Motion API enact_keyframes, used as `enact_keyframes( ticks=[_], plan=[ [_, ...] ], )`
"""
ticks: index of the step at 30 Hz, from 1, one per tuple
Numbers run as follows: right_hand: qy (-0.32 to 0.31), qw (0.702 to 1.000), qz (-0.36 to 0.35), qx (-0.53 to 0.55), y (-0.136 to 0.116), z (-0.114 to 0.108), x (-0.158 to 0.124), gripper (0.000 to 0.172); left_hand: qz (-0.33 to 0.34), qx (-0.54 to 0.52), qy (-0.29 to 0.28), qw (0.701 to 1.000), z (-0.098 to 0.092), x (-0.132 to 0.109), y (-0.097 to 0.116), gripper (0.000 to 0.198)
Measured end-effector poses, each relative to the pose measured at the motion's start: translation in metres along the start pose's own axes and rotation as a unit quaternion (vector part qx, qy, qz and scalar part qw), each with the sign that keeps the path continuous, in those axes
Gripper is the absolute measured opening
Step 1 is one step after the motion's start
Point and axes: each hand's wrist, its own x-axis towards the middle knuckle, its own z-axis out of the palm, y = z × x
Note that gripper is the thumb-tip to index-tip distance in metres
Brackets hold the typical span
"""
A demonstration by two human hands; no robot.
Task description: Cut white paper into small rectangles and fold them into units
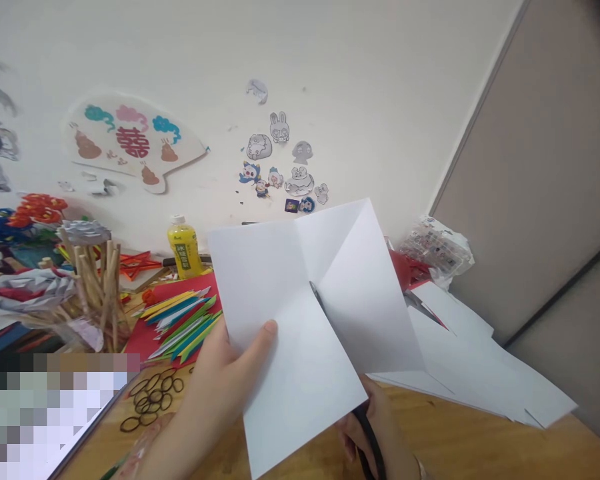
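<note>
My left hand clamps the sheet thumb-to-fingers; right hand is closed round scissors. Cut's mid-sheet above left thumb; crease beyond uncut.

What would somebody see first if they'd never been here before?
Probably the big white paper in the middle, held up by the left grip, with black-handled scissors in the right grip cutting into it. Next, perhaps, the bright colored strips piled on a red sheet left of the paper. Then the fan-shaped cutout on the wall, at upper left.
</note>
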Motion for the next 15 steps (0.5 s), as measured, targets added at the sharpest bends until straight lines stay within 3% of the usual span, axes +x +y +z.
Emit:
enact_keyframes(
  ticks=[5,10,15],
  plan=[
    [-0.012,1.000,-0.015,0.011,-0.003,0.001,-0.002,0.051,-0.028,-0.029,-0.008,0.999,0.000,0.001,0.001,0.026],
    [-0.112,0.992,-0.059,0.006,-0.018,-0.006,-0.006,0.048,-0.056,-0.079,0.000,0.995,-0.001,0.010,0.000,0.028],
    [-0.175,0.980,-0.015,0.094,-0.031,-0.006,-0.010,0.053,-0.076,-0.114,0.036,0.990,-0.004,0.022,0.002,0.025]
  ],
)
